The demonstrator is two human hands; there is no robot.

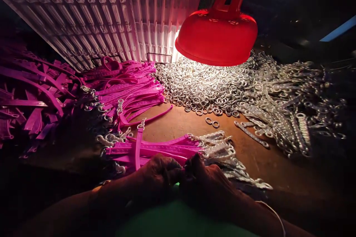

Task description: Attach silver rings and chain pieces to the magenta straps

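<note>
My left hand (160, 172) and my right hand (205, 174) meet low in the middle of the head view, fingertips pinched together. Both are dark, and whatever sits between the fingers is hidden. Just beyond them lies a bundle of pink straps (164, 147) with pale metal links (218, 146) at its right end and metal fittings at its left. One pink strap (138, 148) with a metal fitting on top stands across the bundle; its lower end disappears behind my left hand, and I cannot tell whether it is held.
Under a red lamp (218, 39) lies a heap of metal rings (205, 85). Braided metal pieces (283, 111) pile up at right. More pink straps (130, 85) and a darker strap heap (36, 96) lie left. A ribbed pale panel (105, 11) rises behind the wooden table (183, 122).
</note>
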